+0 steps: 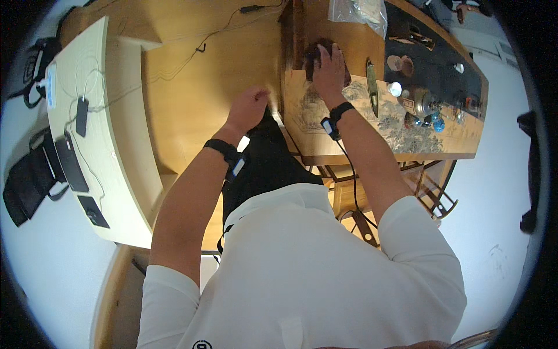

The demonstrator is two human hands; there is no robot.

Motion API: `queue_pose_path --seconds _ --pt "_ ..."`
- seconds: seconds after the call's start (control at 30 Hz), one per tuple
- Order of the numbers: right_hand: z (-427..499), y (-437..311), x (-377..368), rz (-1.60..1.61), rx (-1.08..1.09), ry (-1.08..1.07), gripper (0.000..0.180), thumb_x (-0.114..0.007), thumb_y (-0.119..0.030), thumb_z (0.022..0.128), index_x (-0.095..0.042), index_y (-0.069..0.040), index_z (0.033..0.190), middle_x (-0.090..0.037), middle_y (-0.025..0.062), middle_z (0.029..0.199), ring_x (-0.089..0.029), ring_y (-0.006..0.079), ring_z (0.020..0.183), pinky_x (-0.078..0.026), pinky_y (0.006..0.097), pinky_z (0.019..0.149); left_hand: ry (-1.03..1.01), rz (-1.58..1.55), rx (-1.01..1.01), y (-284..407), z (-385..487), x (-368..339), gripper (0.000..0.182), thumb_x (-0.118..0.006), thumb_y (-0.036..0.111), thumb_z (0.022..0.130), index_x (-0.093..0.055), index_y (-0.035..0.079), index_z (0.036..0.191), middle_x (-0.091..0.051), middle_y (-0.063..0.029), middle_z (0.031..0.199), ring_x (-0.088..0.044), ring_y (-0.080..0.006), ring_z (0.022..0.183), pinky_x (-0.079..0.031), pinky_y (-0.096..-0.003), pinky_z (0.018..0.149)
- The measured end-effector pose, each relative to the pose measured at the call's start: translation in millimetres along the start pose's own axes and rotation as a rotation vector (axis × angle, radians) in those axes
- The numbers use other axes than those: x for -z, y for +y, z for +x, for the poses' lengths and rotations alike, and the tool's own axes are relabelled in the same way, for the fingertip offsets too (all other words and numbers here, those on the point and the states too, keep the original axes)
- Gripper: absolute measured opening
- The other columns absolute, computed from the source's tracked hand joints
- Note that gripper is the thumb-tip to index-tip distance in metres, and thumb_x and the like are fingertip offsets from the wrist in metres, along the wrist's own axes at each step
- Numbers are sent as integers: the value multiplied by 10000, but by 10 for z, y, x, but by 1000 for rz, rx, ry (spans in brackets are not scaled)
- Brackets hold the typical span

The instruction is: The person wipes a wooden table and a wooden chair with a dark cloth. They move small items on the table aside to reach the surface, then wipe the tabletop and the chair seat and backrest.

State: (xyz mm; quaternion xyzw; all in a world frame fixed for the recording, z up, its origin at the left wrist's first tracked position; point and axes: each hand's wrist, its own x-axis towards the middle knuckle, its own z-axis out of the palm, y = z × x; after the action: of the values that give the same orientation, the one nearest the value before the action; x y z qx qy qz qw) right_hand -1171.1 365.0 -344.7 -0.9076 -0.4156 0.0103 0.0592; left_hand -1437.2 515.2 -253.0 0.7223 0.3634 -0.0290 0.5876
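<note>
My right hand (330, 74) lies palm down on a dark reddish-brown cloth (311, 56) at the left end of the wooden table (314, 150). Its fingers are spread a little over the cloth, part of which the hand hides. Beside it to the right, a long narrow greenish object (372, 87) lies on the table's printed landscape covering (409, 135). My left hand (250, 107) hangs above the floor near my dark trousers, fingers curled; nothing shows in it. Both wrists wear black straps with small devices.
A clear plastic bag (359, 13), a white cup (394, 89), a glass jar (414, 101) and small blue items (437, 122) are on the table. At left stands a pale desk (126, 131) with cables and a black power adapter (82, 117). Cables cross the floor; wooden chairs (429, 192) stand beyond the table.
</note>
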Motion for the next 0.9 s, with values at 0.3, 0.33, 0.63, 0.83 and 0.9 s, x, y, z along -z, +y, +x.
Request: queue_pose_path --seconds 0.3,0.33,0.63,0.83,0.9 --pt "1046 642 -110 134 -557 248 571 -627 -249 1118 -502 -75 1647 -353 352 1738 -318 552 1609 -299 646 1338 -150 65 -82 426 1019 46 271 -646 183 1082 -742 31 1284 -803 -220 1151 -768 -401 1087 -601 -459 933" --pt "1083 514 -122 69 -553 254 570 -624 -237 1113 -505 -64 1643 -356 353 1736 -317 554 1609 -298 646 1338 -130 53 -93 477 1174 55 279 -646 182 1085 -733 22 1295 -798 -229 1155 -765 -406 1091 -600 -459 939" --pt "980 293 108 221 -511 162 596 -693 -189 1081 -513 -128 1645 -372 335 1730 -345 565 1596 -319 616 1329 -166 86 -149 1067 2916 -211 490 -696 193 1075 -573 -22 1498 -728 -272 1312 -710 -426 1229 -571 -474 1055" --pt "968 743 188 227 -756 121 629 -702 -208 1089 -469 -130 1667 -328 354 1745 -315 559 1612 -330 631 1320 -19 396 -372 1479 3543 -600 749 -802 298 1004 -453 -6 1594 -673 -327 1385 -684 -490 1273 -554 -480 1150" --pt "935 758 165 271 -811 192 629 -691 -216 1091 -464 -123 1670 -327 360 1743 -311 572 1608 -319 643 1322 12 444 -346 1731 3627 -713 843 -821 340 990 -402 -21 1625 -649 -344 1425 -677 -515 1298 -562 -469 1157"
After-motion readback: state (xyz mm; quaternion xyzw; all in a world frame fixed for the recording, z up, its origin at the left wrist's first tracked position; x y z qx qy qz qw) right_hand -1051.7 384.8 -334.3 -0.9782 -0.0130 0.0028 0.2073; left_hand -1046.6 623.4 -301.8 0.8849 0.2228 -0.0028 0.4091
